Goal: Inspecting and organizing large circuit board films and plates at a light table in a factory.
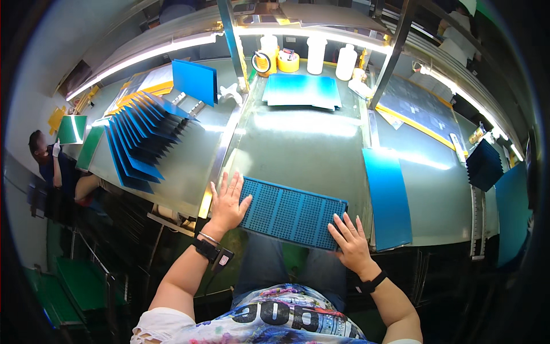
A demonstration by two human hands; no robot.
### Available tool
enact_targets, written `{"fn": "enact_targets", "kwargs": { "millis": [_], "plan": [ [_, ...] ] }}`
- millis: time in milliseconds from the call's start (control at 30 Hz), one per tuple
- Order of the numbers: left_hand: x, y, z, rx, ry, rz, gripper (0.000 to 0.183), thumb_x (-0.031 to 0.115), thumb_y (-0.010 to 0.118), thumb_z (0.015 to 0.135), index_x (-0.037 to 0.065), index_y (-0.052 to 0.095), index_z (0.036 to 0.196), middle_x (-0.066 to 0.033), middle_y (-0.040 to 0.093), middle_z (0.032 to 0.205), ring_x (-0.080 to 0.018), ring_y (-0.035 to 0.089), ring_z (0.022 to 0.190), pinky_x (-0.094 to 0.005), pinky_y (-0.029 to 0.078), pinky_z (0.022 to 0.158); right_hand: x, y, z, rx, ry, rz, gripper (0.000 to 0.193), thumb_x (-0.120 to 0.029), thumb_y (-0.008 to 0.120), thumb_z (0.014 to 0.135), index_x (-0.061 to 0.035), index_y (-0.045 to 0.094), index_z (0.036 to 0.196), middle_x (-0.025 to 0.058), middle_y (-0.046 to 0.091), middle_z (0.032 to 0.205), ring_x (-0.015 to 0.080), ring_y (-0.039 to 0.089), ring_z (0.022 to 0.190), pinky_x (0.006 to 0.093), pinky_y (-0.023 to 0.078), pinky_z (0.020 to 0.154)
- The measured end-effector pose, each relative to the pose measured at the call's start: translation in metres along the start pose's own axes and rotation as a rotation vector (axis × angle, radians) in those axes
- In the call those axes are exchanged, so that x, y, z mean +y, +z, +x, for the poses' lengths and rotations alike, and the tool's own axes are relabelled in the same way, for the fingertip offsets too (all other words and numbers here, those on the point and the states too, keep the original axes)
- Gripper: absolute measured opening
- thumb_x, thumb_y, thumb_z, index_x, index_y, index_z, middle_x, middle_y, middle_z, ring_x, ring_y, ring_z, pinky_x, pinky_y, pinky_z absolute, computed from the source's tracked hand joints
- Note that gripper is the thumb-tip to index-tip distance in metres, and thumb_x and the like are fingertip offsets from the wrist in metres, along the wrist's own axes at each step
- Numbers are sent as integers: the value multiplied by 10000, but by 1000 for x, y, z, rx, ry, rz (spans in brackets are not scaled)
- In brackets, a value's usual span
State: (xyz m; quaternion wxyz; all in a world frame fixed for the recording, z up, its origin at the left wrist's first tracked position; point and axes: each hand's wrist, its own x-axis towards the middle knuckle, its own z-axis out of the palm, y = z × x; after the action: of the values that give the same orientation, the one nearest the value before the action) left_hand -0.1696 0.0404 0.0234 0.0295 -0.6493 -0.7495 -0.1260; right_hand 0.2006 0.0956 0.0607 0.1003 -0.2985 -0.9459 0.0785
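Observation:
Across the near edge of the bench lies a blue panel (294, 212) with rows of small dark holes, tilted so its right end is nearer to me. My left hand (228, 207) rests at its left end, fingers stretched out and the thumb by the panel's edge. At the opposite end, my right hand (350, 243) has its fingers spread, with the tips touching the panel's corner. Neither hand is closed. A plain blue sheet (388, 198) lies flat to the right of my right hand.
Several blue panels (134, 143) stand fanned out at the left. A stack of blue sheets (302, 90) lies at the back, before white bottles (316, 55) and tape rolls (288, 61). Metal posts (395, 51) rise from the bench. A person (54, 163) holds a green panel (73, 129) far left.

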Motion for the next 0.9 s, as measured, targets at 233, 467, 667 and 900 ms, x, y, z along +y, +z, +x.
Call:
{"fn": "enact_targets", "kwargs": {
  "millis": [233,467,667,900],
  "plan": [
    [-45,-85,-1,170,-95,-639,580,430,224,984,40,312,1403,-91,169,1514,-280,89,1406,-520,81,1100,-12,-53,19,520,115,303,175,-45,587,769,-66,665,924,108,664,879,259,633,848,391,451,801],
    [52,-119,2,176,200,-340,707,576,472,854,122,378,1389,-128,275,1475,-337,144,1392,-530,123,1094,38,-34,29,367,682,421,365,-165,656,788,-37,577,1121,159,582,1035,312,549,980,420,414,826],
    [80,-22,-13,-154,190,-132,691,516,574,815,192,378,1392,-147,225,1487,-370,130,1385,-615,119,1054,52,-7,-73,319,666,-233,542,-286,643,802,-72,476,1271,166,359,1396,366,290,1305,527,190,1067],
    [84,-30,-4,-198,196,-186,674,473,617,801,143,421,1354,-159,285,1455,-374,173,1370,-602,156,1050,68,2,-174,985,1174,-109,324,-268,636,849,7,516,972,134,559,943,292,539,897,406,429,785]
  ]
}}
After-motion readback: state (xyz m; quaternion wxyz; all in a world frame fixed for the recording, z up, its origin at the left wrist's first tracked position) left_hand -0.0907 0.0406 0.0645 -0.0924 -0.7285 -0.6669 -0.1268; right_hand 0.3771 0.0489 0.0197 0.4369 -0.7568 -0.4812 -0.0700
